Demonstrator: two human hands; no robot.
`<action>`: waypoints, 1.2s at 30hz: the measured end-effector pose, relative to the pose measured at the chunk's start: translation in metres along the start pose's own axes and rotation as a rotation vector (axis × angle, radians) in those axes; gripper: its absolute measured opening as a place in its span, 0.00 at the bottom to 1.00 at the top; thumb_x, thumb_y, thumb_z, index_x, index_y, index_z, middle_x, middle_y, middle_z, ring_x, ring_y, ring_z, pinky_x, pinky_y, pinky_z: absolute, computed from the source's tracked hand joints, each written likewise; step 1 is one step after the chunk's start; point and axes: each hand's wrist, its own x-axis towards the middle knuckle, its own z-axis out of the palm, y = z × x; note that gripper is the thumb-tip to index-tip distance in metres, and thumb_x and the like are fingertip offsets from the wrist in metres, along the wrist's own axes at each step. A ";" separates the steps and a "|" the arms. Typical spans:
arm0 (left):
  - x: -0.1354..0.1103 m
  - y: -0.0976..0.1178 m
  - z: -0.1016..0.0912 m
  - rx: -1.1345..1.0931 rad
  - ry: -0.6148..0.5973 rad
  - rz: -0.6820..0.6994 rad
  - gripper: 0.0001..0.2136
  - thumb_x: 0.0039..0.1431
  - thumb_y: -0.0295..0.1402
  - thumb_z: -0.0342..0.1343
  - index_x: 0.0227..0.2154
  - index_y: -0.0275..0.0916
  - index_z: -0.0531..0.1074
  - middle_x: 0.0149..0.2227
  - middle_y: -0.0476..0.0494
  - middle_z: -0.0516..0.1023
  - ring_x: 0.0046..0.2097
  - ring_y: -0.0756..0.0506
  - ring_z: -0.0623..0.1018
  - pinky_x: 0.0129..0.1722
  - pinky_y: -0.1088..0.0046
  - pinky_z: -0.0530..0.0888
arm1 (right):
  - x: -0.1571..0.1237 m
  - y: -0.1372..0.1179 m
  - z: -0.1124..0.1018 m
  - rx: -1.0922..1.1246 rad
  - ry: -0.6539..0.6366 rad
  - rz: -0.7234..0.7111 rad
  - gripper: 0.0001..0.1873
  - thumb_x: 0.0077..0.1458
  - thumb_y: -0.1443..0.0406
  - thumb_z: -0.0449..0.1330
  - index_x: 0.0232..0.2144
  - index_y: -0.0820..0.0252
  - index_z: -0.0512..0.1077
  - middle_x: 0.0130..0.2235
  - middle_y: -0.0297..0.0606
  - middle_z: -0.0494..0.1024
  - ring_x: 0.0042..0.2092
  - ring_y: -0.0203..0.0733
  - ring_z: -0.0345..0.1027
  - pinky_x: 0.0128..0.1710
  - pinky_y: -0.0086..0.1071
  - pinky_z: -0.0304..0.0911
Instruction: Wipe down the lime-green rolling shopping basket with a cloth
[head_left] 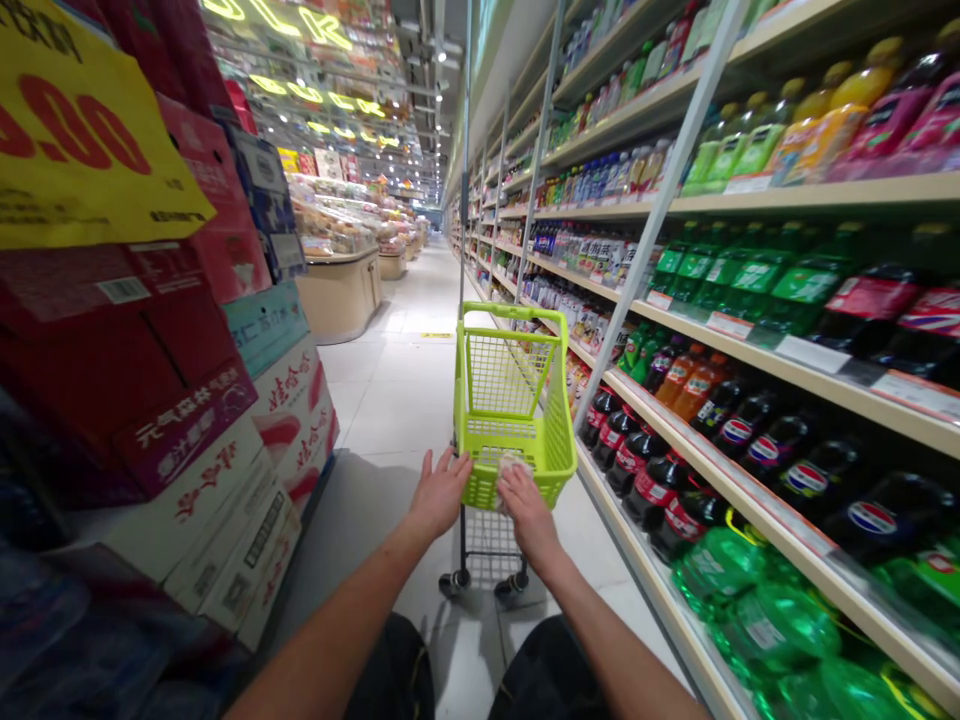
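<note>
A lime-green shopping cart (553,440) stands in the aisle straight ahead of me, its mesh basket seemingly bare. My left hand (437,491) rests on the basket's near left corner with fingers curled over the rim. My right hand (525,503) presses a small whitish cloth or paper (507,467) against the near rim of the basket. Both forearms reach forward from the bottom of the view, and my dark-trousered knees show below.
Long shelves of soft-drink bottles (750,430) run along the right. Stacked red and white cartons (225,450) with a yellow price sign (82,130) crowd the left. The pale tiled aisle (390,390) stretches ahead toward display counters (341,290).
</note>
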 end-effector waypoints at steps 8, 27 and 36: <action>0.003 0.011 0.003 -0.046 -0.021 0.017 0.28 0.49 0.21 0.41 0.55 0.41 0.54 0.60 0.46 0.57 0.61 0.40 0.50 0.57 0.47 0.46 | 0.014 -0.003 0.003 0.037 0.065 0.170 0.27 0.50 0.78 0.45 0.52 0.59 0.63 0.55 0.43 0.63 0.60 0.41 0.47 0.57 0.46 0.51; 0.006 0.017 -0.008 -0.100 -0.059 0.044 0.28 0.49 0.18 0.38 0.55 0.39 0.53 0.58 0.43 0.59 0.61 0.46 0.53 0.58 0.50 0.44 | -0.017 0.004 -0.021 -0.065 0.069 -0.082 0.17 0.57 0.72 0.48 0.48 0.60 0.67 0.52 0.45 0.67 0.60 0.43 0.46 0.55 0.47 0.55; 0.002 0.029 0.003 -0.029 -0.048 0.066 0.28 0.50 0.18 0.37 0.56 0.36 0.52 0.59 0.40 0.57 0.61 0.46 0.55 0.58 0.50 0.44 | -0.038 0.028 -0.036 -0.070 0.001 -0.079 0.17 0.57 0.71 0.49 0.48 0.57 0.67 0.51 0.42 0.69 0.59 0.41 0.49 0.54 0.46 0.56</action>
